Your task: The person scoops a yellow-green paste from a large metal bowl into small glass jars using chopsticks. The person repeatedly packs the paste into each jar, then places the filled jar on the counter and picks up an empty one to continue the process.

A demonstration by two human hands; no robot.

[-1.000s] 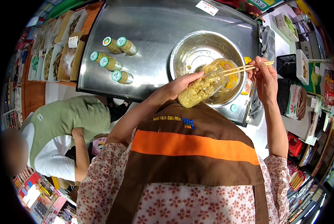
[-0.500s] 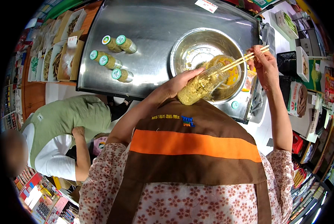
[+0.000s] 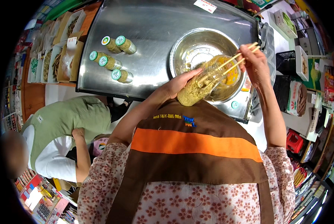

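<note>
My left hand (image 3: 179, 83) wraps round a clear jar (image 3: 191, 91) mostly filled with yellow-green chopped food. The jar lies tilted against my apron, its mouth pointing up and right over a metal bowl (image 3: 173, 56). My right hand (image 3: 255, 62) grips a pair of wooden chopsticks (image 3: 230, 59), whose lower ends reach in through the jar's mouth. Beside that mouth, inside the bowl, is a clear plastic container (image 3: 232, 76) with an orange-yellow pattern. Bits of food stick to the bowl's inside. A small green-and-white lid (image 3: 234, 104) lies right of the bowl.
Several filled jars with green lids (image 3: 116, 74) stand on the left of the metal table (image 3: 148, 22). A white card (image 3: 205, 5) lies at its far edge. Boxes of dried goods (image 3: 64, 61) are at the left. A person in a green apron (image 3: 70, 115) bends nearby at left.
My right hand has moved left and slightly down, pushing the chopsticks deeper into the jar, and their tips have spread apart. My left hand and the jar stay nearly in place.
</note>
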